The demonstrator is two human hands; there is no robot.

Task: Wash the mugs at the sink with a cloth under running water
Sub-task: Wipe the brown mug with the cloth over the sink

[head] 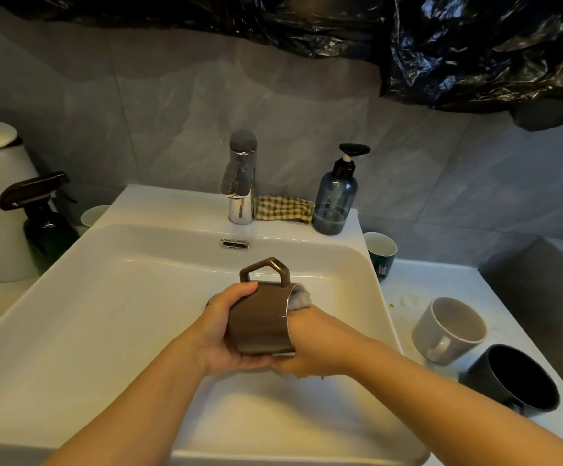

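Note:
A brown mug [260, 321] lies on its side over the white sink [105, 297], handle up, mouth facing right. My left hand [223, 331] grips its base end. My right hand [310, 341] is at the mouth with its fingers inside, pushing a pale cloth [299, 297] into the mug; the fingers are hidden. The chrome tap [241, 183] stands behind; a thin stream falls near its base. A white mug [448, 327] and a dark mug [515, 381] lie tilted on the right counter.
A checked cloth [283, 208] and a blue soap dispenser [335, 196] sit on the sink's back ledge. A green cup [381, 253] stands right of the sink, a white cup [93, 215] and dark spray bottle [43, 213] at left. Black plastic sheeting [475, 48] hangs overhead.

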